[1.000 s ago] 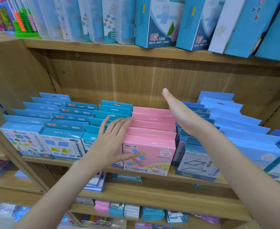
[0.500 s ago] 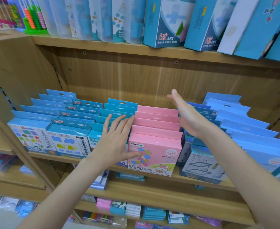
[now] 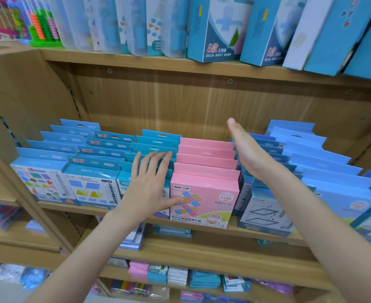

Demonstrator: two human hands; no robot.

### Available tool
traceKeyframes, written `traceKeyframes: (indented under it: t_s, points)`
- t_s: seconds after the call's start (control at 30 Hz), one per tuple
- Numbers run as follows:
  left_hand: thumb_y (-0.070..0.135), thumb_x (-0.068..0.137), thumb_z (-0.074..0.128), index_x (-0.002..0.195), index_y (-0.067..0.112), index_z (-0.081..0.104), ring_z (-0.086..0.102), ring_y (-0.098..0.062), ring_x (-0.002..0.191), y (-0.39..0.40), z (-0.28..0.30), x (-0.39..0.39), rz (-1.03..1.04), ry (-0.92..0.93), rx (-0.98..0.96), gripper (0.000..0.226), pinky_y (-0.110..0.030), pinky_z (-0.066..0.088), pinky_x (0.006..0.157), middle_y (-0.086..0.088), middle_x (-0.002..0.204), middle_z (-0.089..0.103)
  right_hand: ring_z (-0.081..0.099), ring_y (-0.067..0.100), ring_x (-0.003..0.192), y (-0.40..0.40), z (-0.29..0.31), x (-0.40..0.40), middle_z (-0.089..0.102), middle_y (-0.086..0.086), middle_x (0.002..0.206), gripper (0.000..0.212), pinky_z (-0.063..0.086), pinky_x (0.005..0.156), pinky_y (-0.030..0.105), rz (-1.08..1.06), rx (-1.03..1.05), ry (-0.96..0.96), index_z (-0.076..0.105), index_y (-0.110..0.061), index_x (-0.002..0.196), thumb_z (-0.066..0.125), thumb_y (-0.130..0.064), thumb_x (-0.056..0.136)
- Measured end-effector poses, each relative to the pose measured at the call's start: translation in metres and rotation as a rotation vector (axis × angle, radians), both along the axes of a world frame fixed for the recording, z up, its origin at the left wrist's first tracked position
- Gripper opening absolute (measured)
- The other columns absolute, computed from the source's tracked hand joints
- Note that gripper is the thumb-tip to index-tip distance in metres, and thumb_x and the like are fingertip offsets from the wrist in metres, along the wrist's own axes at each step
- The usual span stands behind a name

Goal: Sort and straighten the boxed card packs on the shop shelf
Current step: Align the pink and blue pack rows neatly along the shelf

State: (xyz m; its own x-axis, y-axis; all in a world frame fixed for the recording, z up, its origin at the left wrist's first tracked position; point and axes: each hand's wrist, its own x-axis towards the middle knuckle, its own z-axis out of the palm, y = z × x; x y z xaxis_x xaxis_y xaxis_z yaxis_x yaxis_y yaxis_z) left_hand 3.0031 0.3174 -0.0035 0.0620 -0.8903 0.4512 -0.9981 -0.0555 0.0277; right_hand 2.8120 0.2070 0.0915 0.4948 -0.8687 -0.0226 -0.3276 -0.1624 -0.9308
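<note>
A row of pink card packs (image 3: 205,194) stands front to back in the middle of the wooden shelf (image 3: 202,227). My left hand (image 3: 150,185) lies flat against the row's left side, fingers spread, thumb on the front pack's face. It covers a teal pack row (image 3: 156,142). My right hand (image 3: 246,149) is held flat and edge-on along the row's right side, fingers straight, holding nothing. Blue pack rows (image 3: 92,182) stand to the left and light blue rows (image 3: 324,169) to the right.
The upper shelf carries tall blue boxes (image 3: 218,29), clear cases and a green abacus (image 3: 43,25). Lower shelves hold more small packs (image 3: 158,273). The wooden back panel (image 3: 180,106) rises behind the rows, with a side wall at the left.
My left hand has drawn slightly left, fingers now over the teal row instead of the pink tops. The right hand stays by the pink row. The view shifted a little.
</note>
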Motion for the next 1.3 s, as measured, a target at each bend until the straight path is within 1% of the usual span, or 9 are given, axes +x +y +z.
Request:
traceKeyframes:
  t_s: [0.27, 0.33, 0.4, 0.5, 0.57, 0.77, 0.93, 1.07, 1.3]
  points:
    - [0.068, 0.071, 0.047, 0.138, 0.008, 0.032, 0.028, -0.025, 0.132, 0.005, 0.016, -0.035, -0.186, 0.036, -0.188, 0.09, -0.049, 0.006, 0.112, -0.011, 0.139, 0.04, 0.028, -0.002, 0.131, -0.001, 0.006, -0.064, 0.034, -0.019, 0.144, 0.055, 0.021, 0.111, 0.029, -0.042, -0.115, 0.014, 0.037, -0.035, 0.136, 0.026, -0.063, 0.09]
    - [0.066, 0.073, 0.046, 0.137, 0.009, 0.034, 0.029, -0.026, 0.132, 0.0, 0.019, -0.057, -0.24, -0.002, -0.207, 0.087, -0.052, 0.01, 0.111, -0.012, 0.139, 0.04, 0.038, -0.007, 0.12, 0.006, 0.011, -0.09, 0.043, -0.025, 0.13, 0.049, 0.028, 0.096, 0.017, 0.032, -0.272, 0.207, 0.043, -0.037, 0.129, 0.033, -0.06, 0.087]
    - [0.069, 0.074, 0.044, 0.137, 0.012, 0.035, 0.028, -0.028, 0.133, -0.007, 0.017, -0.074, -0.26, -0.051, -0.195, 0.086, -0.055, 0.012, 0.109, -0.013, 0.14, 0.04, 0.029, 0.003, 0.132, 0.008, 0.01, -0.113, 0.034, -0.014, 0.142, 0.07, 0.026, 0.102, 0.021, 0.169, -0.478, 0.572, 0.034, -0.034, 0.136, 0.047, -0.065, 0.074]
    - [0.067, 0.063, 0.062, 0.139, 0.015, 0.031, 0.025, -0.032, 0.133, -0.018, 0.009, -0.085, -0.226, -0.141, -0.147, 0.097, -0.055, 0.009, 0.109, -0.016, 0.143, 0.037, -0.002, 0.015, 0.143, -0.003, -0.013, -0.132, 0.0, 0.002, 0.156, 0.106, -0.007, 0.114, 0.034, 0.324, -0.69, 1.062, 0.002, -0.03, 0.146, 0.06, -0.069, 0.067]
    - [0.063, 0.053, 0.073, 0.139, 0.014, 0.031, 0.026, -0.034, 0.132, -0.021, 0.003, -0.088, -0.18, -0.203, -0.104, 0.107, -0.055, 0.009, 0.109, -0.018, 0.142, 0.037, -0.009, 0.018, 0.143, -0.009, -0.03, -0.136, -0.011, 0.006, 0.155, 0.114, -0.012, 0.112, 0.037, 0.352, -0.791, 1.179, -0.014, -0.028, 0.145, 0.062, -0.065, 0.069]
    - [0.056, 0.048, 0.08, 0.137, 0.014, 0.032, 0.034, -0.031, 0.124, -0.022, -0.003, -0.089, -0.128, -0.236, -0.119, 0.11, -0.05, 0.011, 0.109, -0.016, 0.132, 0.046, 0.0, 0.03, 0.143, -0.01, -0.046, -0.129, -0.004, 0.017, 0.154, 0.113, -0.001, 0.115, 0.035, 0.369, -0.997, 1.051, -0.008, -0.007, 0.146, 0.068, -0.051, 0.074]
    - [0.057, 0.054, 0.075, 0.137, 0.015, 0.031, 0.033, -0.031, 0.124, -0.02, -0.005, -0.087, -0.123, -0.243, -0.128, 0.103, -0.05, 0.011, 0.109, -0.01, 0.134, 0.035, 0.04, 0.044, 0.126, -0.009, -0.049, -0.12, 0.036, 0.035, 0.137, 0.121, 0.033, 0.104, 0.046, 0.344, -1.087, 1.121, 0.03, 0.006, 0.138, 0.083, -0.055, 0.048]
    - [0.057, 0.055, 0.076, 0.138, 0.015, 0.031, 0.033, -0.031, 0.125, -0.02, -0.006, -0.09, -0.105, -0.232, -0.114, 0.103, -0.05, 0.012, 0.11, -0.012, 0.134, 0.039, -0.002, 0.035, 0.142, -0.005, -0.047, -0.122, -0.008, 0.025, 0.152, 0.109, 0.002, 0.115, 0.038, 0.41, -1.055, 1.06, -0.011, -0.002, 0.144, 0.061, -0.052, 0.079]
    - [0.057, 0.054, 0.078, 0.138, 0.014, 0.03, 0.031, -0.031, 0.126, -0.019, -0.007, -0.092, -0.087, -0.234, -0.167, 0.106, -0.052, 0.015, 0.108, -0.013, 0.135, 0.037, -0.009, 0.032, 0.142, 0.001, -0.047, -0.117, -0.013, 0.021, 0.153, 0.108, -0.009, 0.11, 0.033, 0.402, -1.069, 1.05, -0.014, -0.001, 0.143, 0.06, -0.051, 0.081]
